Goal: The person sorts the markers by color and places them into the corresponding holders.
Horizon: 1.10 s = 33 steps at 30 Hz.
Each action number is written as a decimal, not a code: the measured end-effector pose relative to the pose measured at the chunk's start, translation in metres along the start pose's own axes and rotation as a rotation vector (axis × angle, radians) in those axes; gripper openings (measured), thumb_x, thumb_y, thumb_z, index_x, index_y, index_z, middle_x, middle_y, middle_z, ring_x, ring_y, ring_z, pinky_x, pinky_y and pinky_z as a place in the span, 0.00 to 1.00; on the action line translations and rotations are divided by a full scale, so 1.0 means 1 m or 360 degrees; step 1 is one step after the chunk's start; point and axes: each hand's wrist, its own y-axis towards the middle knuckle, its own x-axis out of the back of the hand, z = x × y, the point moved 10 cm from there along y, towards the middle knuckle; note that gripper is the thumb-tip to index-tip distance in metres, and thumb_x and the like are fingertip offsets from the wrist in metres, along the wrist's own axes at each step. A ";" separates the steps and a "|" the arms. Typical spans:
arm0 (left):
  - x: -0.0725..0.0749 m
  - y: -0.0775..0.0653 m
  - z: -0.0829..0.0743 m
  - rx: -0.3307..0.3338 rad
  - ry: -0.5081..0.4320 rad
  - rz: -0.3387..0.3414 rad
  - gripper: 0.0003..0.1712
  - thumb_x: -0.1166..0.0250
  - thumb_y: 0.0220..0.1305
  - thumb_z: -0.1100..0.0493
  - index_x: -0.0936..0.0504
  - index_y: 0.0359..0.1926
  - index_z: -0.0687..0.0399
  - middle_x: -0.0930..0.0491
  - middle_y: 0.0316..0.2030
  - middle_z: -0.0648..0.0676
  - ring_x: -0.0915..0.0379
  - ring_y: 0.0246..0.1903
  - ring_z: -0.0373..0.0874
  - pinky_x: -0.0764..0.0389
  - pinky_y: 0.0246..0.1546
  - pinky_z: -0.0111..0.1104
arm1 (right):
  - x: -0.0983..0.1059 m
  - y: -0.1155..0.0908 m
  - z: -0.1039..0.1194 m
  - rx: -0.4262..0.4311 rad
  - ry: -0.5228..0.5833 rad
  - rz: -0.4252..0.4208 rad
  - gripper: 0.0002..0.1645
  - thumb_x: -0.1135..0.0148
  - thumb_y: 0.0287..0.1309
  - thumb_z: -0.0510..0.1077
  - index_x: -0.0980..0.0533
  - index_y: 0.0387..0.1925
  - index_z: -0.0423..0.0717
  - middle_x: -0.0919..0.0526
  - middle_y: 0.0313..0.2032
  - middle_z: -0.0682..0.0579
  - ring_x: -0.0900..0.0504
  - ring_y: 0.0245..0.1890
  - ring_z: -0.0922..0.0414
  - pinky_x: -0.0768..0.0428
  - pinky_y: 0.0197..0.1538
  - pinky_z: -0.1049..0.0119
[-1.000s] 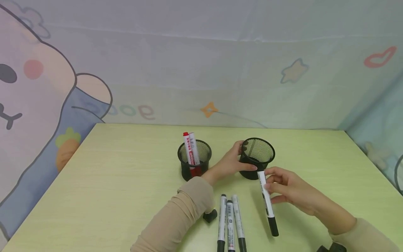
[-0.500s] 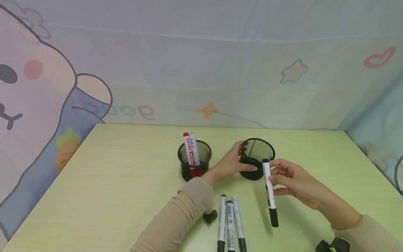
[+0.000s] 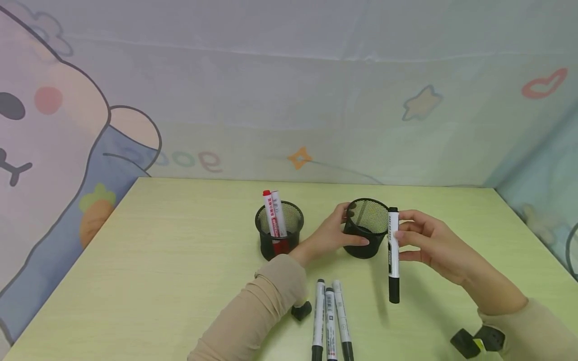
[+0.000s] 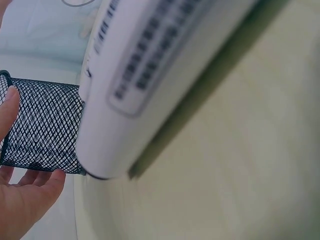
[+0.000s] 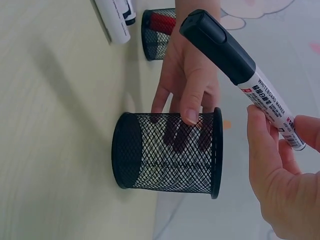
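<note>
My left hand [image 3: 328,236] grips the side of a black mesh pen cup [image 3: 364,252], thumb in front. That cup stands upright on the table with no pens in it. In my right hand [image 3: 429,246] a white whiteboard marker [image 3: 394,255] with a black cap is pinched between thumb and fingers. It hangs nearly upright, cap down, just right of the cup, its upper end around rim height. The right wrist view shows the marker's black cap [image 5: 217,46] and the cup's mesh wall [image 5: 172,172], with the left hand's fingers behind the mesh.
A second mesh cup [image 3: 267,246] stands to the left, holding a red-capped marker [image 3: 270,213] and another white marker [image 3: 280,218]. Three white markers with black ends lie together on the table [image 3: 180,281] in front, one being the middle marker [image 3: 330,321]. A printed cloth [image 3: 253,100] hangs behind.
My right hand has lifted the marker up and to the right, from overlapping the cup's front to beside its rim, and turned it more upright. My left hand stays on the cup.
</note>
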 end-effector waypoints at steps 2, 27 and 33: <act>0.000 -0.001 0.000 0.0001 0.0011 -0.0004 0.50 0.27 0.50 0.59 0.47 0.68 0.51 0.37 0.63 0.53 0.42 0.63 0.48 0.36 0.59 0.37 | 0.002 0.001 0.001 0.0000 0.0019 -0.0011 0.15 0.49 0.64 0.32 0.31 0.50 0.48 0.23 0.38 0.52 0.20 0.37 0.57 0.19 0.41 0.59; 0.001 -0.001 -0.001 -0.0003 0.0028 -0.0010 0.49 0.27 0.50 0.59 0.47 0.68 0.53 0.38 0.64 0.52 0.42 0.63 0.48 0.37 0.61 0.38 | 0.021 0.016 0.018 0.0082 0.0186 -0.0058 0.15 0.52 0.64 0.29 0.31 0.49 0.46 0.22 0.36 0.52 0.19 0.35 0.57 0.19 0.41 0.60; 0.001 -0.001 0.000 -0.0002 0.0068 -0.0001 0.50 0.27 0.51 0.58 0.48 0.69 0.53 0.40 0.65 0.52 0.42 0.64 0.47 0.38 0.61 0.36 | 0.025 0.019 0.022 0.0106 0.0194 -0.0074 0.15 0.52 0.64 0.30 0.31 0.49 0.47 0.22 0.36 0.52 0.20 0.36 0.57 0.19 0.41 0.60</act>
